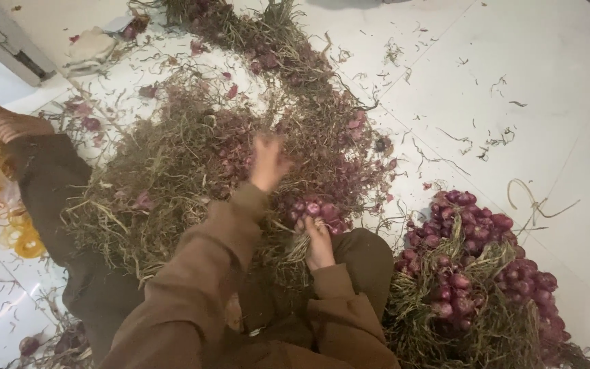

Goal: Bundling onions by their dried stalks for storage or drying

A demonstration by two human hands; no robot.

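The right hand was closed around a small bunch of red shallots, gripping the dry stalks so the bulbs stood together just above the fist. Beyond that bunch, the left hand reached into the loose heap of stalks and shallots, blurred, so I cannot tell its spread. Right of the bunch lay tied bundles on the white floor.

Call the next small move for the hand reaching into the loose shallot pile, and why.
Probably close the left hand on a few loose shallots right under it and draw them back to the bunch gripped in the right hand. The left hand is blurred over the tangled dry stalks, apparently empty, while the right holds a small cluster by its stems beside the finished heap.
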